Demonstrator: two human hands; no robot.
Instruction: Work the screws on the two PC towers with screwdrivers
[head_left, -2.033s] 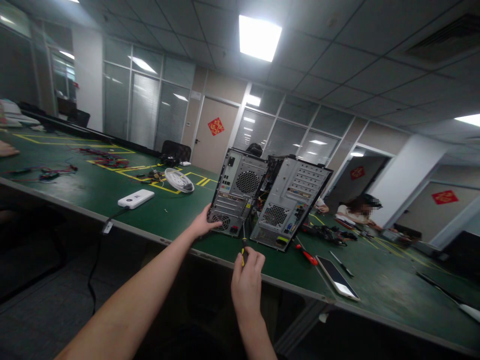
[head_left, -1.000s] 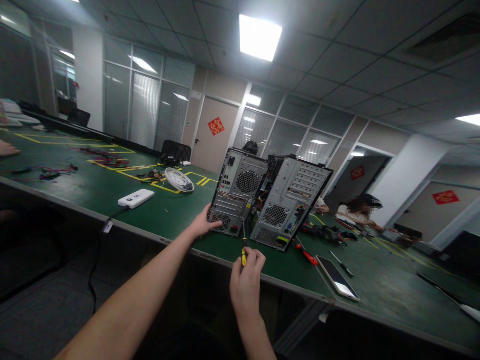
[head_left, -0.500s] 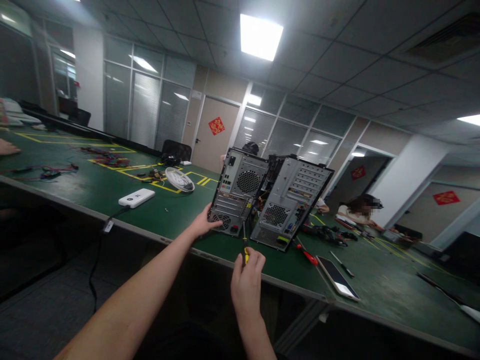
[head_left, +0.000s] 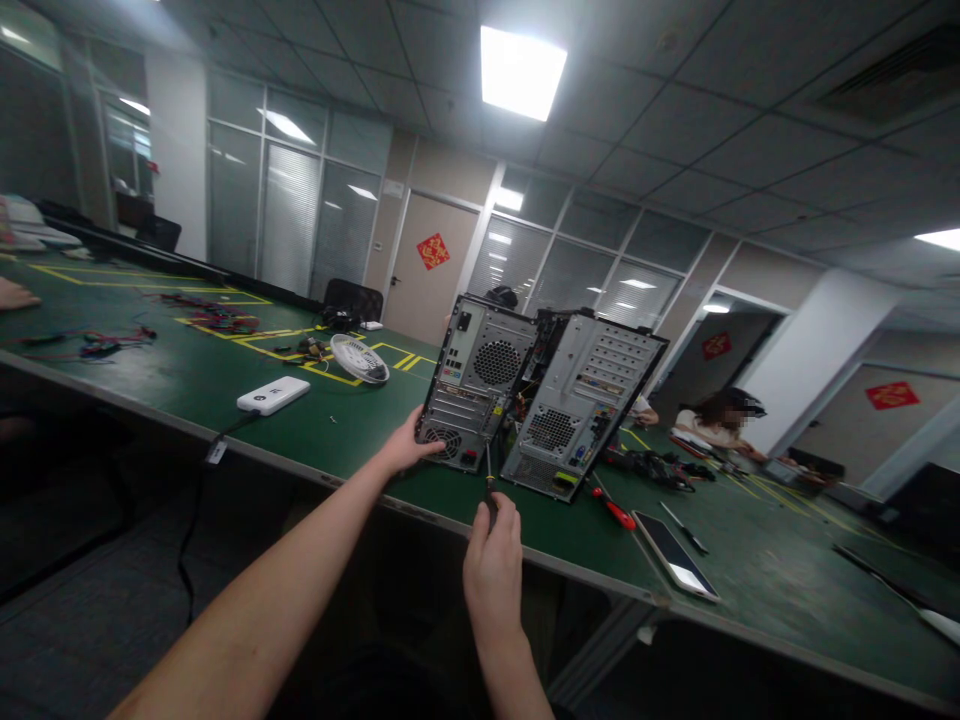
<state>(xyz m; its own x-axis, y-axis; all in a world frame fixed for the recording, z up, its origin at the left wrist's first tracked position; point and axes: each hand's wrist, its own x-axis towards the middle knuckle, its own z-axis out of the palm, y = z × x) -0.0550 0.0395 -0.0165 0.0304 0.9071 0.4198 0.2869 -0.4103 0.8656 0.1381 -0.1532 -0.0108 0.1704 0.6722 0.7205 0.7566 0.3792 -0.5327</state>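
Observation:
Two computer cases stand side by side on the green table, their rear panels facing me. My left hand [head_left: 409, 445] grips the lower left edge of the left computer case [head_left: 480, 385], thumb lying across the panel by the small fan grille. In my right hand [head_left: 495, 545] is a screwdriver [head_left: 490, 480], fingers wrapped round its dark handle. Its shaft points up at the lower right edge of the left case; I cannot make out what the tip touches. The right computer case [head_left: 577, 400] stands just beyond the screwdriver, untouched by either hand.
On the green table [head_left: 337, 430], right of the cases, lie a red screwdriver [head_left: 615, 508], a phone [head_left: 675, 555] and black cables [head_left: 656, 468]. A white power bank [head_left: 274, 396] and a white oval frame [head_left: 360, 358] are to the left. Another person [head_left: 720, 418] sits at the right.
My right hand has turned the screwdriver slightly: the yellow part of its handle no longer shows. My left hand and both cases have stayed in place.

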